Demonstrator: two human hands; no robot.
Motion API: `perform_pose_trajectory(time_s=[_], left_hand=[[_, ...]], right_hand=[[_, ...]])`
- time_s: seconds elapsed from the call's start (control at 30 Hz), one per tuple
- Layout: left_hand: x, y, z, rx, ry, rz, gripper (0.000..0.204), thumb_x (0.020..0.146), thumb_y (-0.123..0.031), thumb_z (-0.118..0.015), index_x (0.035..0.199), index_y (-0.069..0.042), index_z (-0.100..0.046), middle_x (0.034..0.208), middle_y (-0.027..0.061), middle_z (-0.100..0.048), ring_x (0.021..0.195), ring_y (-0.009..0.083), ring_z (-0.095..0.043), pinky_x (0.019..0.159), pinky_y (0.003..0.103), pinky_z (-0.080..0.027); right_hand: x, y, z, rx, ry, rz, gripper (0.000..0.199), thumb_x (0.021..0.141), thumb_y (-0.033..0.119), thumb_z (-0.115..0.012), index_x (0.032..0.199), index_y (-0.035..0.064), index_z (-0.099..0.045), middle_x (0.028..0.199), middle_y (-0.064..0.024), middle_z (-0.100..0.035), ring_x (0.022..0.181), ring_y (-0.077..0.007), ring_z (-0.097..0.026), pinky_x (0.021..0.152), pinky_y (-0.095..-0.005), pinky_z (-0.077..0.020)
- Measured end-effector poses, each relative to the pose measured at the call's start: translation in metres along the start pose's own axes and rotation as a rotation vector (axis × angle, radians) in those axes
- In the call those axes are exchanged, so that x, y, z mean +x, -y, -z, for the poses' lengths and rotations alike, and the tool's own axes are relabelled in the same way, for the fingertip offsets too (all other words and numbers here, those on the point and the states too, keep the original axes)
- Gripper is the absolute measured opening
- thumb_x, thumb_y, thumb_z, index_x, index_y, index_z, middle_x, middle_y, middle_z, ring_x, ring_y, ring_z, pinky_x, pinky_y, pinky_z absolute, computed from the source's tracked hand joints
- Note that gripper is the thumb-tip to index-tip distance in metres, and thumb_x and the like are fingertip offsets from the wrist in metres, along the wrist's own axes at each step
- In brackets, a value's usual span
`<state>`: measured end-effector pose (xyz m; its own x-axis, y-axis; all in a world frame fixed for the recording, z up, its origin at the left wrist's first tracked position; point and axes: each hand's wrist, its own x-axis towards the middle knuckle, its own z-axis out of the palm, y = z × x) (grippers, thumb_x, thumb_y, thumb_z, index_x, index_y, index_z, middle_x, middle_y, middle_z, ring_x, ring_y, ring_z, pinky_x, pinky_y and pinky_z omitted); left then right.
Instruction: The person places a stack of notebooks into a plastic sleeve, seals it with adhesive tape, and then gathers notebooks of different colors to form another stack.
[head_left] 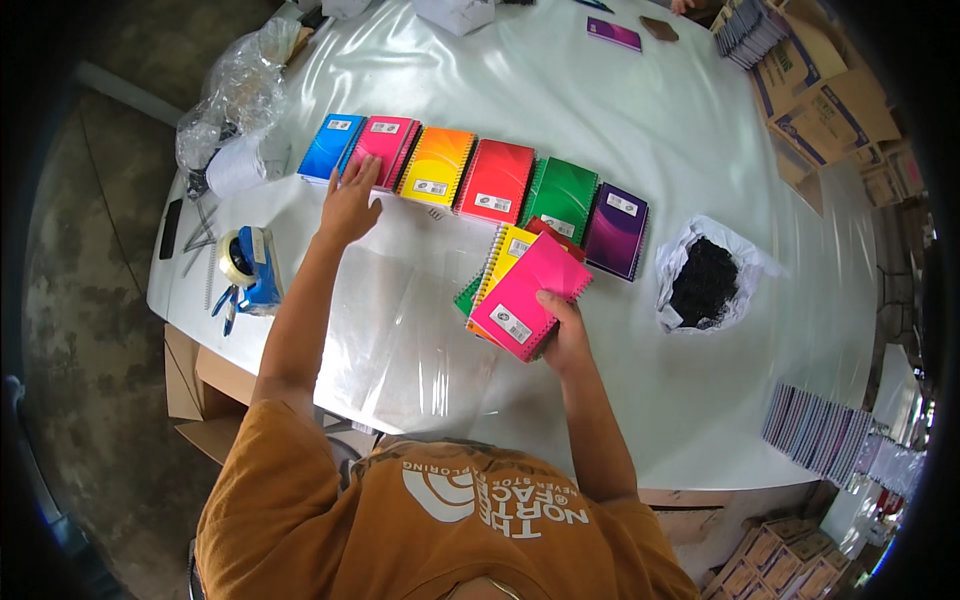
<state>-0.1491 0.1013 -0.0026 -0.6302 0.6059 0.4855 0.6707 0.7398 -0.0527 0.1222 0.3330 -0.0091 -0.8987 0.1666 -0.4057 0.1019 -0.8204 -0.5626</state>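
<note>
Wears an orange-brown shirt (450,545) at the near edge of the tabletop (390,370). Has far off to the right, near that edge, a long stack of notebooks (815,430).

Pinches a fanned bundle of spiral notebooks (525,295) by its right side in the right hand (567,335), thumb laid on the top pink cover beside the coil, other fingers hidden underneath. Shows yellow and green covers jutting from below the pink one on the left, away from the fingers, and a red one at the far edge.

Has a roll of tape (234,262) and blue-handled pliers (230,312) well to the left, a white bag (755,262) of black pieces (705,280) to the right.

Reaches forward with the left hand (350,205), fingers loosely spread, tips over the near part of a pink notebook (388,138), close to the blue notebook (330,150). Cannot tell pressing from light resting there. Continues rightward from pink with yellow-orange (437,160), red (497,175), green (565,190) and purple notebooks (617,228), all in one slanting row.

Includes farther out crumpled clear plastic (245,90), cardboard boxes (820,115) and a lone purple notebook (613,34).
</note>
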Motion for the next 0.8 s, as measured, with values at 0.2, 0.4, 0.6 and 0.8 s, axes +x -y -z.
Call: perform_pose_trajectory(time_s=[0.2, 0.4, 0.6, 0.8], left_hand=[[-0.002, -0.040, 0.046, -0.296, -0.222, 0.000, 0.027, 0.082, -0.004, -0.060, 0.109, -0.010, -0.062, 0.107, 0.0091, -0.065, 0.091, 0.0245, -0.063, 0.081, 0.036, -0.044], [-0.050, -0.148, 0.112, -0.644, 0.189, -0.484, 0.044, 0.070, -0.013, -0.073, 0.111, -0.006, -0.059, 0.111, 0.0104, -0.062, 0.106, 0.0255, -0.057, 0.093, 0.039, -0.041], [-0.075, -0.125, 0.106, -1.641, 0.685, 0.577, 0.086, 0.067, -0.009, -0.075, 0.138, -0.005, -0.025, 0.128, 0.0119, -0.044, 0.120, 0.0205, -0.043, 0.104, 0.035, -0.030], [-0.114, -0.133, 0.073, -1.651, 0.499, 0.575, 0.083, 0.059, -0.012, -0.080, 0.128, -0.006, -0.034, 0.123, 0.0082, -0.044, 0.119, 0.0205, -0.041, 0.104, 0.034, -0.031]], right_hand=[[-0.003, -0.004, 0.006, 0.011, -0.005, 0.040, 0.055, 0.086, 0.024, -0.058, 0.132, 0.0020, -0.036, 0.123, -0.0121, -0.052, 0.112, -0.0234, -0.053, 0.094, -0.0382, -0.0441], [0.006, -0.019, -0.014, 0.058, 0.053, 0.106, 0.054, 0.082, 0.021, -0.067, 0.127, 0.0023, -0.043, 0.117, -0.0093, -0.056, 0.104, -0.0188, -0.056, 0.090, -0.0346, -0.0454], [-0.008, -0.021, -0.030, -0.585, 0.271, 0.359, 0.077, 0.066, 0.014, -0.081, 0.129, 0.0015, -0.039, 0.118, -0.0099, -0.053, 0.110, -0.0190, -0.052, 0.096, -0.0338, -0.0409], [-0.001, -0.060, -0.033, -0.545, 0.252, 0.647, 0.092, 0.054, 0.024, -0.090, 0.125, 0.0039, -0.034, 0.112, -0.0103, -0.049, 0.104, -0.0199, -0.051, 0.093, -0.0349, -0.0423]])
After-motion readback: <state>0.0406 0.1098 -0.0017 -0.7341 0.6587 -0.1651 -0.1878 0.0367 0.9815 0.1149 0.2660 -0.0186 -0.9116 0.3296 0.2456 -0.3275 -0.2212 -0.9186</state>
